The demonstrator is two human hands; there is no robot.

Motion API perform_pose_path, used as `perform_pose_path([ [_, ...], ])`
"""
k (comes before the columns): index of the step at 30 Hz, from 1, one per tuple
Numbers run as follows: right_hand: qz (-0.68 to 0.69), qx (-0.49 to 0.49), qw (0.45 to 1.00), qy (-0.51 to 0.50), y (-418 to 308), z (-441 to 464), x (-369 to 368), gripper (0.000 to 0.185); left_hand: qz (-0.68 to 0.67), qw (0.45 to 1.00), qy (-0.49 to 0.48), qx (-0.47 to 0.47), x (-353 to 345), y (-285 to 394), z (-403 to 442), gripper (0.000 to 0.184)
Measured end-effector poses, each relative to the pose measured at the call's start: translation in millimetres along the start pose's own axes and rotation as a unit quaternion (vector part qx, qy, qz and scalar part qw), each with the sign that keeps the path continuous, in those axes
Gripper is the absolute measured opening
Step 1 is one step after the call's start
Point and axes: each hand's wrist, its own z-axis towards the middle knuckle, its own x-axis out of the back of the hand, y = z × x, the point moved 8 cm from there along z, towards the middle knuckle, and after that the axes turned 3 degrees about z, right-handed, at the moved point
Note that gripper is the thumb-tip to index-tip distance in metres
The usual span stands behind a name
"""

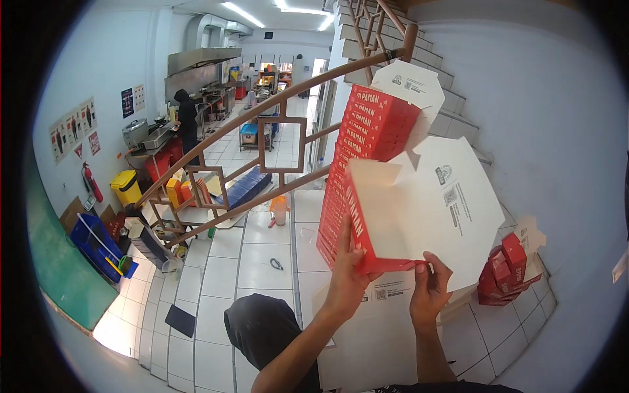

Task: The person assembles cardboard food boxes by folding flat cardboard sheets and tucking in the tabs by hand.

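Between my two hands is a red cardboard food box (pixel 383 229), partly folded, its white lid flap standing open to the right. My left hand (pixel 347 278) grips the box's lower left corner, fingers along the red printed side. With the fingers pinched, my right hand (pixel 429 285) holds the front edge near the lid. Just behind rises a tall stack of folded red boxes (pixel 377 124), the top one with its white lid up. Below my hands lies a flat white cardboard sheet (pixel 367 354) with small print, partly hidden by my forearms.
Several red boxes (pixel 504 272) lie heaped on the tiles at right. A brown stair railing (pixel 285 95) crosses the left side. Scissors (pixel 276 264) and a cup (pixel 280 213) sit on the tiled step. Beyond, a person in black (pixel 188 121) stands at a kitchen counter.
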Motion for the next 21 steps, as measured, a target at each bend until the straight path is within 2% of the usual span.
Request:
perform_pose_path([
  [5, -0.052, -0.013, 0.996, 0.077, 0, 0, 7, 0.023, 0.149, 0.988, 0.007, -0.047, -4, 2, -2, 0.074],
  [7, -0.062, -0.006, 0.995, 0.072, -1, -2, 7, 0.024, 0.191, 0.977, -0.001, -0.091, -6, 4, -3, 0.081],
  [10, -0.063, 0.012, 0.997, 0.048, 5, -2, 6, 0.024, 0.262, 0.958, 0.045, -0.105, -3, 6, -2, 0.088],
  [13, -0.056, 0.026, 0.997, 0.053, 0, -1, 3, 0.022, 0.286, 0.947, 0.066, -0.13, 8, 1, 0, 0.086],
  [19, -0.097, 0.061, 0.991, 0.071, -13, -2, 4, 0.02, 0.115, 0.989, 0.086, 0.032, 16, -17, 2, 0.083],
  [21, -0.093, 0.055, 0.993, 0.052, -13, -2, 2, 0.02, 0.121, 0.987, 0.097, 0.044, 17, -18, 1, 0.082],
])
